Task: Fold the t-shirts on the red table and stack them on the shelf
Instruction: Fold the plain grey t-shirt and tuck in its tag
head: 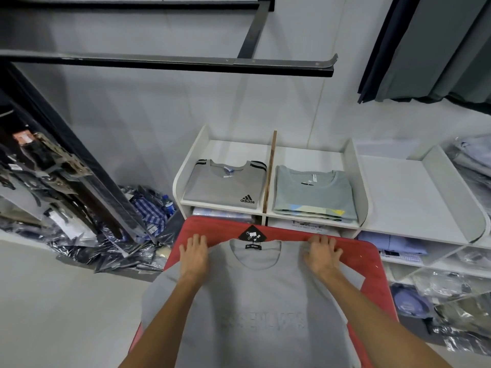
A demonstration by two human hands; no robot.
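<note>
- Plain grey t-shirt (255, 301) lies front-up on the red table (372, 261), soft knit, tone-on-tone raised lettering across the chest, black diamond hang tag (252, 233) at the collar.
- Left hand (194, 254) and right hand (322, 254) rest flat on the shoulders, fingers spread, gripping nothing.
- White shelf (271, 213) just behind holds a folded grey adidas tee (225, 185) and a stack of greenish tees (313, 195).

T-shirt (255, 301) flat on tabletop (372, 264), collar toward shelf (353, 166) behind. Shelf top: adidas shirt (225, 185) left compartment, folded stack (313, 193) right. Bagged clothes (119, 235) on floor, left.
</note>
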